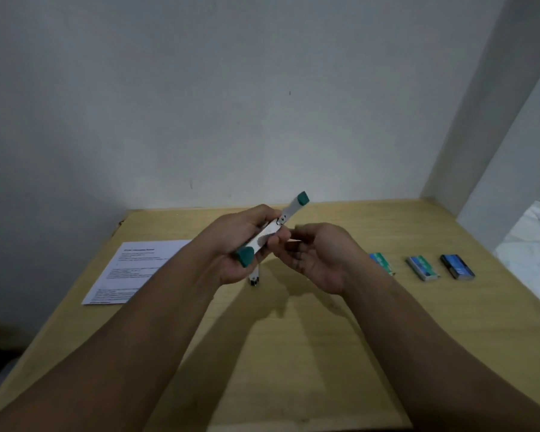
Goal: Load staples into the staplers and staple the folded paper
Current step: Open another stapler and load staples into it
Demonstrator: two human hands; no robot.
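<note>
Holding the stapler (270, 233) up over the wooden table (309, 353), my left hand (236, 244) has its fingers curled round the metal body, with the thumb side underneath. The stapler is swung open — one green-capped end points up and away toward the wall (262, 88), the other green cap sits low by the heel of my palm, and a thin metal part hangs down below my hand, its tip just above the tabletop.

My right hand (317, 255) is just beside the stapler, palm turned toward me, fingers bent inward with the tips close to the stapler's hinge. They look pinched together, but whether they hold a strip of staples I cannot tell; that spot is too blurred.

The printed paper (131, 269) lies flat on the table to the left, partly hidden behind my left forearm. On the right, three small staple boxes sit in a row, apart from one another — a green box (384, 263) nearest my right wrist, then a light blue box (423, 268), then a dark blue box (457, 266).
</note>
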